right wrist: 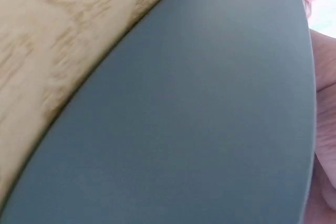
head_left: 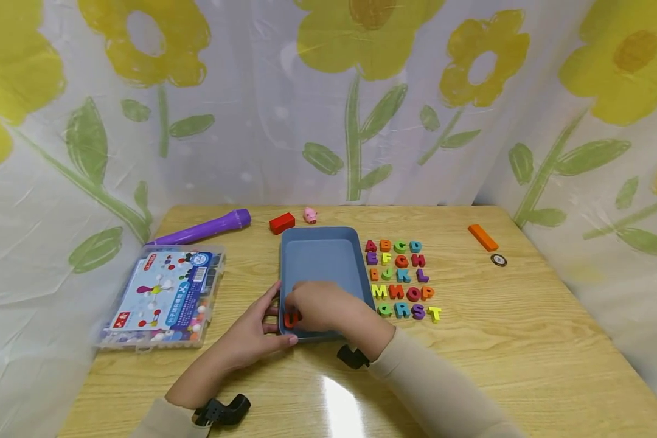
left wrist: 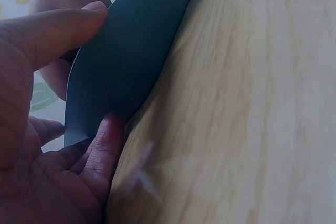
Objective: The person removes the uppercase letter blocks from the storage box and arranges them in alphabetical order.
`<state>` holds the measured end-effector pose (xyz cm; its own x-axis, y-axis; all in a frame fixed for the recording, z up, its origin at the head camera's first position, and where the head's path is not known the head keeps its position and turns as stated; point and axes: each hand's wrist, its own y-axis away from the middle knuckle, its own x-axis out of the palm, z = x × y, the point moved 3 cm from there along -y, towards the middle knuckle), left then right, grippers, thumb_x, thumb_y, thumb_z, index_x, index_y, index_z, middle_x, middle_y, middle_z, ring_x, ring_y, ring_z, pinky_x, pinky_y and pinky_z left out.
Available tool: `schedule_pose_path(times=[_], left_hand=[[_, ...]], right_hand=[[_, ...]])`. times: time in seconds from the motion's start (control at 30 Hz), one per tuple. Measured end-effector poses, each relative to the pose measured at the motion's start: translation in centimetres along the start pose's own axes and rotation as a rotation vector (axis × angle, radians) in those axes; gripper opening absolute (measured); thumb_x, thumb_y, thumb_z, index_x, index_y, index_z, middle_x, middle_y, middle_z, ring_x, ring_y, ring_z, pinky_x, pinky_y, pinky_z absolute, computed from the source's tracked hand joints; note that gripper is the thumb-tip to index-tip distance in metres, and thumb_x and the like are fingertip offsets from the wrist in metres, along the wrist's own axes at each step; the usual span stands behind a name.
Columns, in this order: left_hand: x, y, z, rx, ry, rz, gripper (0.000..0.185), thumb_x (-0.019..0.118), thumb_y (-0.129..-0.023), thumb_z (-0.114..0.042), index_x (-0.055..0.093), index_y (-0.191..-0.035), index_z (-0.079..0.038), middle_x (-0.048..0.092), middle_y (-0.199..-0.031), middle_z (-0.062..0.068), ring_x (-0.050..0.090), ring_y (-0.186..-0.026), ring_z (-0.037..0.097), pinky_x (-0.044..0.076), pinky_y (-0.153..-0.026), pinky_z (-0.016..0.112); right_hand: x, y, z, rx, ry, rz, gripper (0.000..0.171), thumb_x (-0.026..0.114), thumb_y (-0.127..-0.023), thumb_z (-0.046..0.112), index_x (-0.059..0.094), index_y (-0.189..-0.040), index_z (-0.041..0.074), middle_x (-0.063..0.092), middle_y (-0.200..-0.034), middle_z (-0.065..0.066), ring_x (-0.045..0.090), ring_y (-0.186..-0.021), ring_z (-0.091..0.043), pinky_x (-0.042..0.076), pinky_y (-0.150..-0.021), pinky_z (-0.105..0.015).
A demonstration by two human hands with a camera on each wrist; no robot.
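A blue-grey tray (head_left: 323, 258) lies on the table in the head view. My left hand (head_left: 252, 328) grips its front left corner, thumb at the front edge and fingers along the left side. In the left wrist view, fingertips (left wrist: 111, 129) press the tray's outer wall (left wrist: 131, 51). My right hand (head_left: 320, 306) reaches into the tray's front left part with its fingers bent downward. Right at those fingertips is a red letter U (head_left: 291, 320), partly covered; I cannot tell whether they pinch it. The tray wall (right wrist: 173, 108) hides most of the right hand in the right wrist view.
Right of the tray stand rows of colourful letters, from a red A (head_left: 370, 246) to a yellow T (head_left: 435, 314). A boxed molecule kit (head_left: 161, 298) and purple tube (head_left: 202, 230) lie left. Behind are a red block (head_left: 281, 223) and pink pig (head_left: 309, 215); far right, an orange block (head_left: 483, 238).
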<state>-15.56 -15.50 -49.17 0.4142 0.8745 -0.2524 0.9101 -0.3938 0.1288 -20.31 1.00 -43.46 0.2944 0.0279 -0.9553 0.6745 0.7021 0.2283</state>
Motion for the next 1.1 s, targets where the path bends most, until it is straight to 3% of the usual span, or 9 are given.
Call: schedule_pose_path(times=[0.2,0.43,0.57,0.77,0.9,1.1], left_hand=[[0.0,-0.3,0.2,0.007,0.014,0.0,0.116,0.088,-0.094,-0.015,0.008,-0.177,-0.014,0.041,-0.162,0.027,0.069,-0.122,0.031,0.061,-0.098,0.032],[0.1,-0.4,0.2,-0.037,0.014,-0.027,0.121,0.092,-0.09,-0.016,0.009,-0.177,-0.016,0.045,-0.159,0.027,0.07,-0.118,0.029,0.061,-0.1,0.035],[0.1,-0.4,0.3,-0.033,0.017,-0.023,0.121,0.092,-0.09,-0.015,0.009,-0.177,-0.016,0.046,-0.158,0.028,0.07,-0.116,0.028,0.062,-0.098,0.034],[0.0,-0.4,0.3,-0.037,-0.017,-0.03,0.12,0.092,-0.09,-0.018,0.01,-0.177,-0.018,0.047,-0.157,0.027,0.07,-0.116,0.028,0.062,-0.1,0.036],[-0.1,-0.3,0.2,-0.035,-0.017,-0.029,0.12,0.092,-0.09,-0.018,0.009,-0.177,-0.017,0.047,-0.157,0.027,0.07,-0.117,0.029,0.062,-0.099,0.035],[0.1,-0.4,0.2,-0.03,-0.002,-0.021,0.12,0.092,-0.091,-0.018,0.008,-0.177,-0.016,0.046,-0.158,0.029,0.069,-0.119,0.031,0.061,-0.098,0.031]], right_hand=[[-1.9,2.0,-1.3,0.013,-0.127,-0.035,0.019,0.082,-0.1,0.027,0.079,-0.117,0.021,0.068,-0.11,0.005,0.062,-0.091,-0.013,0.055,-0.079,-0.028],[-4.1,8.7,-5.9,0.076,-0.239,-0.215,0.022,0.083,-0.099,0.019,0.079,-0.119,0.015,0.073,-0.117,-0.002,0.069,-0.106,-0.026,0.059,-0.09,-0.039],[-2.9,12.6,-8.6,0.181,-0.257,-0.252,0.023,0.084,-0.096,0.014,0.079,-0.118,0.014,0.075,-0.114,0.0,0.067,-0.103,-0.022,0.058,-0.088,-0.038],[0.1,16.2,-11.1,0.29,-0.335,-0.219,0.022,0.082,-0.093,0.005,0.08,-0.114,0.013,0.069,-0.098,0.001,0.058,-0.084,-0.018,0.051,-0.073,-0.034],[1.7,16.9,-11.6,0.322,-0.37,-0.204,0.021,0.085,-0.092,0.006,0.08,-0.111,0.013,0.064,-0.091,0.003,0.055,-0.083,-0.017,0.048,-0.072,-0.033],[3.0,16.3,-11.6,0.299,-0.357,-0.188,0.021,0.088,-0.091,0.011,0.081,-0.111,0.014,0.064,-0.087,0.005,0.054,-0.083,-0.015,0.046,-0.071,-0.031]])
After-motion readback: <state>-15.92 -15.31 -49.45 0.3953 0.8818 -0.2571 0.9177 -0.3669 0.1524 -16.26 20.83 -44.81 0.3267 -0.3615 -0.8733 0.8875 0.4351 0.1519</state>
